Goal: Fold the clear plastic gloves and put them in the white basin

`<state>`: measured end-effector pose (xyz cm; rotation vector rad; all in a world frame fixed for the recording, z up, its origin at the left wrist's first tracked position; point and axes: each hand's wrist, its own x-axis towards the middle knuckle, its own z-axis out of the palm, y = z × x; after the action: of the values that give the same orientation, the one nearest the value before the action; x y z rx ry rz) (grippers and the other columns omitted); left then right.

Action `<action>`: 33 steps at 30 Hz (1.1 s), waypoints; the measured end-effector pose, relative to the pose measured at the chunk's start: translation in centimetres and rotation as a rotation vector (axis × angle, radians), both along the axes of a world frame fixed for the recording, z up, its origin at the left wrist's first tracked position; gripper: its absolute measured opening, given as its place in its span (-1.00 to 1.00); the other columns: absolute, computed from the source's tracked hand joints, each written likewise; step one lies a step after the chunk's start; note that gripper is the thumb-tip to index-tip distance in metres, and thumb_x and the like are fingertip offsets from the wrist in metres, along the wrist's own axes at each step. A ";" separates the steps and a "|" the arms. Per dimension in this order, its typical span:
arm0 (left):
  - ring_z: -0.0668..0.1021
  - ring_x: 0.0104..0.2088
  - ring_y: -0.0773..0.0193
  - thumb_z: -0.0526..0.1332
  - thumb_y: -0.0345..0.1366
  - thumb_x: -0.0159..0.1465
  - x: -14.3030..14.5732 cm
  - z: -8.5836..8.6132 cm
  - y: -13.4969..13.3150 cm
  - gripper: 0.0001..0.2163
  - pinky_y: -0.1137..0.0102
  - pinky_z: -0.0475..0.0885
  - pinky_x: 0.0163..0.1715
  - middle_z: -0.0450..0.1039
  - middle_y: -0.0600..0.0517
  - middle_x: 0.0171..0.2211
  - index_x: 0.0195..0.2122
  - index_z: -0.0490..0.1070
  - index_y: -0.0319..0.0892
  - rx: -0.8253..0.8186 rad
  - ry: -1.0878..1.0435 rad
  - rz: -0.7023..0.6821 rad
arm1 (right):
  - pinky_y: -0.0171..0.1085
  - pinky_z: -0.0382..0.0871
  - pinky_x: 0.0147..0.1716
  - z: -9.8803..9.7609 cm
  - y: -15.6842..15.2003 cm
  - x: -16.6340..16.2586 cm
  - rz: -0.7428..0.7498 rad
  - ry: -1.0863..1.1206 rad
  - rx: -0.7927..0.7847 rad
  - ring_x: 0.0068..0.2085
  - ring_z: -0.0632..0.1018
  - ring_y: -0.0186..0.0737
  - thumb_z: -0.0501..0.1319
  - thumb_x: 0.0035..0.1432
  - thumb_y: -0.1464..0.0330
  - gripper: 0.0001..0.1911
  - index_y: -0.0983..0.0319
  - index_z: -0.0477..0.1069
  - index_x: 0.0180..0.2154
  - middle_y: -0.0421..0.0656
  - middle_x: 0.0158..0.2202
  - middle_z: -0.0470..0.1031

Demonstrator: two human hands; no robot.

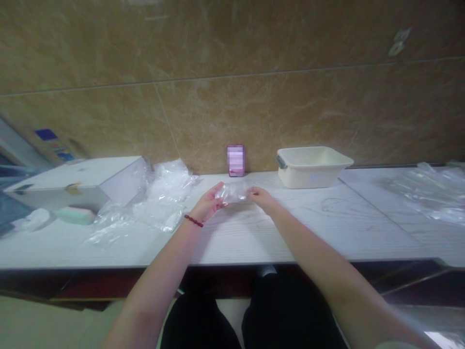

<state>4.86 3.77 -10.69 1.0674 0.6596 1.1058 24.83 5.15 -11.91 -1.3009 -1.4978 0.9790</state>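
Observation:
Between my two hands, above the white tabletop (240,237), is a small clear plastic bag (234,193). My left hand (209,202) grips its left end, thumb in front and fingers behind. The fingers of my right hand (260,198) are pinched together at the bag's right end. Whether anything lies inside the bag is too blurred to tell. A dark red beaded bracelet (193,221) circles my left wrist. Just behind the bag, a phone (236,161) leans upright against the wall.
A cream plastic bin (308,167) with a grey handle stands at the back right. Crumpled clear bags (160,198) lie on the left beside a white box (80,179) and a pale green object (75,215). More clear plastic (432,191) spreads at the far right. A tiled wall (290,106) rises behind.

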 end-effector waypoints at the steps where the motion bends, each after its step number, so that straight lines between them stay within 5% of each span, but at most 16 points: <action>1: 0.45 -0.35 0.39 0.14 -0.60 -0.01 0.0 0.2 -0.1 -0.49 0.34 0.38 -0.26 0.31 0.02 -0.18 -0.04 0.18 -0.05 -0.006 -0.004 -0.011 | -0.40 0.18 -0.44 0.1 -0.2 0.1 0.028 0.049 -0.007 -0.48 0.33 -0.41 0.17 -0.23 0.33 -0.86 0.26 0.34 -0.51 -0.26 -0.56 0.33; 6: 0.46 -0.36 0.40 0.11 -0.62 0.01 -0.4 1.5 -1.4 -0.48 0.33 0.37 -0.22 0.34 0.02 -0.21 -0.01 0.14 -0.09 -0.064 -0.029 -0.013 | -0.33 0.24 -0.36 0.8 -1.4 0.3 0.247 0.366 -0.229 -0.42 0.40 -0.37 0.18 -0.24 0.40 -0.85 0.26 0.23 -0.51 -0.24 -0.52 0.35; 10: 0.47 -0.36 0.39 0.07 -0.63 0.03 -0.5 1.5 -2.9 -0.48 0.35 0.36 -0.20 0.35 -0.02 -0.21 0.02 0.09 -0.15 -0.174 -0.019 -0.046 | -0.23 0.27 -0.36 1.3 -2.1 1.5 0.011 0.438 -0.361 -0.43 0.43 -0.32 0.06 -0.11 0.41 -0.90 0.20 0.14 -0.44 -0.22 -0.49 0.34; 14: 0.48 -0.33 0.28 0.06 -0.65 0.01 0.0 0.0 -3.6 -0.50 0.31 0.39 -0.28 0.37 -0.09 -0.26 0.00 0.09 -0.24 -0.339 0.072 -0.128 | -0.21 0.22 -0.24 2.1 -2.5 1.9 -0.274 -0.046 -0.027 -0.29 0.39 -0.26 0.01 -0.05 0.39 -0.92 0.20 0.21 -0.41 -0.15 -0.39 0.36; 17: 0.48 -0.44 0.32 0.04 -0.67 0.00 0.5 -1.2 -3.4 -0.50 0.34 0.41 -0.39 0.40 -0.05 -0.40 0.00 0.09 -0.27 -0.359 0.127 -0.096 | -0.27 0.17 -0.17 2.1 -3.2 0.1 -0.124 -0.398 0.201 -0.20 0.37 -0.25 -0.05 0.00 0.41 -0.80 0.22 0.30 -0.33 -0.11 -0.28 0.39; 20: 0.46 -0.53 0.37 -0.01 -0.69 0.00 0.9 -2.0 -2.9 -0.52 0.43 0.39 -0.48 0.40 0.00 -0.47 -0.02 0.13 -0.28 -0.337 0.178 -0.072 | -0.29 0.12 -0.10 0.9 -4.3 -2.7 0.156 -0.672 0.230 -0.10 0.34 -0.26 -0.12 0.06 0.42 -0.67 0.26 0.28 -0.17 -0.07 -0.14 0.35; 26: 0.46 -0.49 0.38 0.01 -0.63 0.03 1.2 -2.3 -2.3 -0.68 0.51 0.36 -0.51 0.40 -0.05 -0.45 -0.17 0.27 -0.34 -0.249 0.209 -0.027 | -0.10 -0.17 0.03 -2.0 -6.3 -5.2 0.268 -0.987 0.249 0.13 -0.05 -0.16 -0.24 0.14 0.30 -0.52 0.31 -0.05 0.09 -0.07 0.14 -0.09; 29: 0.46 -0.45 0.34 0.00 -0.61 0.02 0.7 -1.8 -2.1 -0.66 0.46 0.36 -0.46 0.41 -0.07 -0.41 -0.14 0.26 -0.35 -0.081 0.548 0.011 | -0.09 -0.24 0.04 -2.3 -6.7 -5.0 0.263 -1.047 0.220 0.14 -0.10 -0.14 -0.28 0.13 0.19 -0.45 0.31 -0.12 0.11 -0.06 0.15 -0.17; 33: 0.43 -0.26 0.22 0.02 -0.55 0.00 0.2 -1.0 -2.2 -0.66 0.40 0.29 -0.26 0.41 -0.09 -0.31 -0.15 0.30 -0.34 0.197 1.008 0.222 | -0.07 -0.27 0.03 -2.3 -7.0 -4.9 0.254 -1.106 0.206 0.14 -0.12 -0.12 -0.31 0.12 0.16 -0.43 0.28 -0.16 0.12 -0.09 0.16 -0.20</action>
<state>5.11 1.57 -11.64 1.7624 1.5068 0.7674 19.90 -1.84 -14.17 -1.6052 -2.5483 0.1554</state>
